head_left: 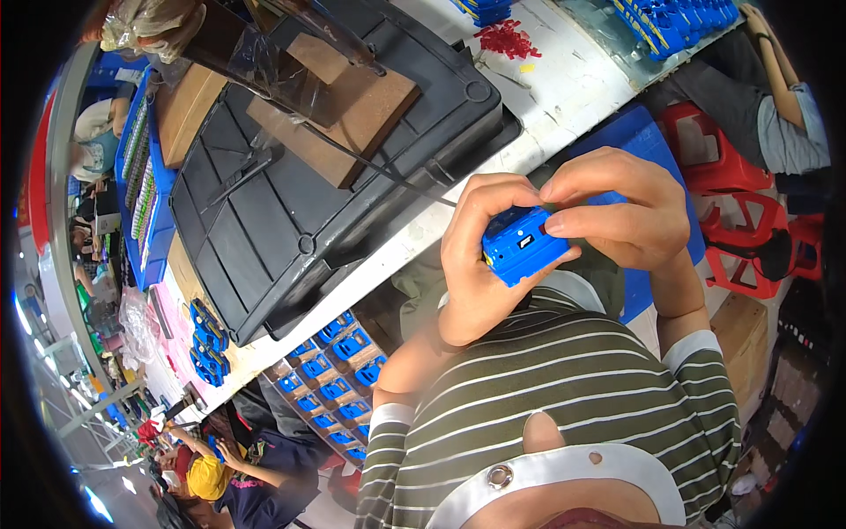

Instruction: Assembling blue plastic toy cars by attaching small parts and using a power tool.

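In my left hand (476, 264) is a blue plastic shell (518, 250) that looks like a toy car body, with a small black-and-white mark on its side. The left fingers wrap around it from behind and below, in front of my chest. My right hand (630, 212) is at the shell's right end, thumb and forefinger bent together against its upper edge. A small dark red spot shows by those fingertips; whether they pinch a separate piece is hidden.
A black plastic lid (256, 203) bears a brown board-based fixture (352, 115) on the white table (564, 79). Small red pieces (509, 40) lie beyond. A carton (335, 379) of blue parts sits below the table's edge. Red stools (714, 150) stand right; other people sit nearby.
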Tool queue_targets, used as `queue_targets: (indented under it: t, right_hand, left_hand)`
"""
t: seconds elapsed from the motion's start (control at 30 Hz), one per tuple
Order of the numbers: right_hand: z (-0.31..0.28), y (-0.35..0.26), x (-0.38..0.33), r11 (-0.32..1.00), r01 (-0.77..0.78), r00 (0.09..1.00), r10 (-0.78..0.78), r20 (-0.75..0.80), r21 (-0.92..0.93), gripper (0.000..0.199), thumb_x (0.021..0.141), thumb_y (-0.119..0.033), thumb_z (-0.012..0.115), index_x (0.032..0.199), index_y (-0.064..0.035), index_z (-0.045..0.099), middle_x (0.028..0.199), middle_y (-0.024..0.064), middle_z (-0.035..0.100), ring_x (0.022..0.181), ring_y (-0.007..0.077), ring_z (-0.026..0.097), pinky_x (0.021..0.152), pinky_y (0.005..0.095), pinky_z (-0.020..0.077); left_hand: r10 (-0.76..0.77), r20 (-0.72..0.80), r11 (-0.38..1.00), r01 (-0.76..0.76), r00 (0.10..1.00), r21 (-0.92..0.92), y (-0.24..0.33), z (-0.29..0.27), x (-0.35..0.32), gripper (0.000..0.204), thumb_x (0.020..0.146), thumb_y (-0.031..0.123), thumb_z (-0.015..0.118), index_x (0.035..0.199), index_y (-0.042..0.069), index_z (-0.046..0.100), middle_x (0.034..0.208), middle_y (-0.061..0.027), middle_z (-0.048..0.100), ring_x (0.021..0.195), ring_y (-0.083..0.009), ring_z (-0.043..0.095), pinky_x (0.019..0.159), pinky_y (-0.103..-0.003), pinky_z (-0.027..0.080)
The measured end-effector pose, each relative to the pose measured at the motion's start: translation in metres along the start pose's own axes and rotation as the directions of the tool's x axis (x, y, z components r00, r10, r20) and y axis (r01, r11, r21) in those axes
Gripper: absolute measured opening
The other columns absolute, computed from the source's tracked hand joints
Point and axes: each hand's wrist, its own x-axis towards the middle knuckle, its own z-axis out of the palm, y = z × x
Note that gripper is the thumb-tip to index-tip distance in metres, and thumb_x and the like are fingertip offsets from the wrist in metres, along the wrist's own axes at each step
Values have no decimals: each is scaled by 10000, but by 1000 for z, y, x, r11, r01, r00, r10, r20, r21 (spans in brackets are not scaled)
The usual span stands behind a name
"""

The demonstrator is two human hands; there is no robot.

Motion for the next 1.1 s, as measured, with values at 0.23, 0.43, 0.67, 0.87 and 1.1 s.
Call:
queue_targets:
  t: [0.23,0.43,0.67,0.87,1.1]
  right_hand:
    - [7,2,-2,997,-36,996,41,-81,68,177,731,25,636,900,-24,645,916,118,643,737,241,626,641,279,511]
    - [19,0,-10,886,-190,935,294,-196,424,224,765,-26,623,987,0,604,1008,158,619,919,253,600,750,324,505]
    - [45,23,-51,945,-184,981,195,-15,270,897,643,-167,772,1370,-41,261,1352,222,346,1110,347,506,944,416,436]
    - [92,21,-65,982,-121,973,88,-212,-146,1009,612,-171,822,1382,-12,190,1260,243,384,1070,369,483,872,420,449]
    - [64,-14,-43,958,-285,956,287,-64,33,939,599,-89,768,1374,31,251,1207,235,405,1044,356,484,839,391,454]
  left_hand:
    - [209,-70,976,-204,975,74,-5,5,-1,518,623,61,811,1069,68,549,1035,-159,541,877,-238,578,700,-300,481]
    - [233,-103,972,-231,967,31,-3,4,3,363,656,-4,756,989,64,631,1093,-146,475,866,-232,588,728,-306,486]
    - [76,-145,980,-101,986,-173,-1,6,4,296,692,-47,666,969,51,628,1107,-144,459,956,-231,547,784,-322,467]
    - [24,-279,997,-43,960,-61,3,11,6,290,704,-17,654,983,45,603,1068,-145,526,986,-223,512,835,-323,412]
    - [163,-96,986,-164,982,3,5,-16,13,359,838,266,540,1080,11,470,1053,-198,529,907,-264,591,810,-368,458]
